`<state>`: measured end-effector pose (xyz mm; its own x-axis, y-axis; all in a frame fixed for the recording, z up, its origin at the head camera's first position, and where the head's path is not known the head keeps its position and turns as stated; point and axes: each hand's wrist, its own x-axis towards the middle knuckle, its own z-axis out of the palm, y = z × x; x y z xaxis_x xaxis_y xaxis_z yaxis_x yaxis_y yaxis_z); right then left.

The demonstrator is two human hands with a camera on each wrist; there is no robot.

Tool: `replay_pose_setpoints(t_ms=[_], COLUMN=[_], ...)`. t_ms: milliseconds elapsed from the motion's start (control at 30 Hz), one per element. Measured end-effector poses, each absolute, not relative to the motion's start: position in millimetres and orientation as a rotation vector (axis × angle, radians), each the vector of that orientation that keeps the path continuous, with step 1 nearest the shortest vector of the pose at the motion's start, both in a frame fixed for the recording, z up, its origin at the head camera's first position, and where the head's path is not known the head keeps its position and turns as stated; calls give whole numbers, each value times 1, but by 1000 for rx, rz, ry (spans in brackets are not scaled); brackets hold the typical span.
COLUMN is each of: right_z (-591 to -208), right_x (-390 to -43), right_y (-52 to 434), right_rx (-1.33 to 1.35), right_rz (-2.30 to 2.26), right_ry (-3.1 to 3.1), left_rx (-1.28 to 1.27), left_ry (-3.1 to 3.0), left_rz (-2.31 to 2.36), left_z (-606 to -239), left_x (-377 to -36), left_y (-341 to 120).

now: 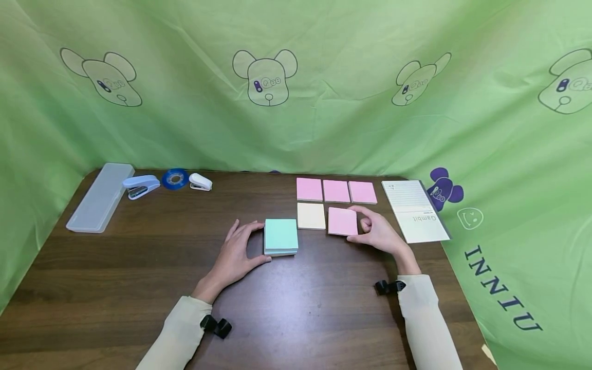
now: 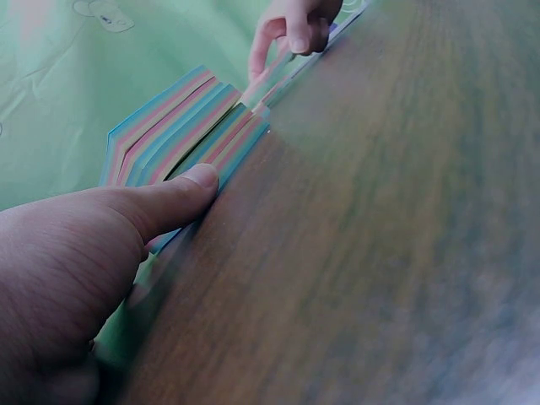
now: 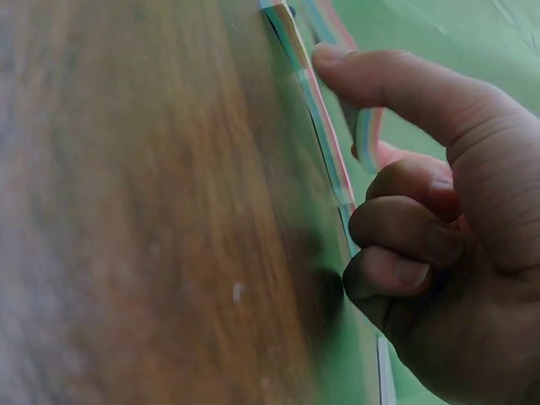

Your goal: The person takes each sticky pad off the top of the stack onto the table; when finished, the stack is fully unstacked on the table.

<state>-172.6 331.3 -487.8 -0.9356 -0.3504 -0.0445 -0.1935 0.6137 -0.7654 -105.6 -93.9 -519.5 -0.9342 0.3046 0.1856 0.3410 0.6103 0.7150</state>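
My left hand [image 1: 238,252] rests on the dark brown wooden table [image 1: 115,267], near the middle of its front half. The fingers are almost straight, and the thumb and fingertips touch the left side of the thick mint green pad of sticky notes [image 1: 280,236]. I think this is only to keep the pad from sliding; I do not squeeze it. In the left wrist view the side of the pad shows many coloured layers, and my thumb [image 2: 181,198] lies against its lower edge.

My right hand [image 1: 376,231] is just to the right of the pad. The thumb and forefinger pinch the right edge of a single pink square note [image 1: 343,221], and the other fingers are curled in. The note lies flat, or nearly flat, on the table beside a pale yellow square note [image 1: 311,216]; the two make a second row. Behind them, toward the far edge, three more pink notes [image 1: 336,191] lie side by side.

At the right edge lies a white lined notebook [image 1: 414,210]. At the far left corner are a clear plastic pencil case [image 1: 100,197], a blue stapler [image 1: 141,186], a blue tape roll [image 1: 175,179] and a small white stapler [image 1: 201,182].
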Motion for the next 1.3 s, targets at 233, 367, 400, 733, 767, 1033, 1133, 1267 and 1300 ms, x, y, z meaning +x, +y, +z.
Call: replay_pose_setpoints(t_ms=[233, 367, 400, 733, 767, 1033, 1133, 1267, 1300], right_z=[-490, -491, -491, -499, -504, -501, -505, -504, -504], right_x=[-174, -174, -174, -175, -177, -177, -177, -176, -175], right_y=[332, 331, 331, 331, 333, 329, 331, 331, 330], right_rx=[-465, -484, -485, -413, -412, -468, -499, -492, -492], right_rz=[-1065, -1001, -992, -966, -949, -987, -1027, -1018, -1013], right_ry=[2707, 2738, 2746, 2826, 2842, 2881, 2887, 2896, 2896], left_rx=[-557, -559, -558, -559, -559, -558, -560, -564, -565], left_ry=[-2774, -2770, -2770, -2773, -2772, -2771, -2768, -2765, -2765], left_rz=[-1251, -1258, -1260, -1253, -1253, -1257, -1256, -1258, -1258], left_z=[-520, -519, -519, -519, -519, -519, -519, -520, -520], left_x=[-105, -105, -105, -105, -105, -106, -106, -106, -106], left_y=[-94, -94, -94, -94, -94, -94, -94, -94, -94])
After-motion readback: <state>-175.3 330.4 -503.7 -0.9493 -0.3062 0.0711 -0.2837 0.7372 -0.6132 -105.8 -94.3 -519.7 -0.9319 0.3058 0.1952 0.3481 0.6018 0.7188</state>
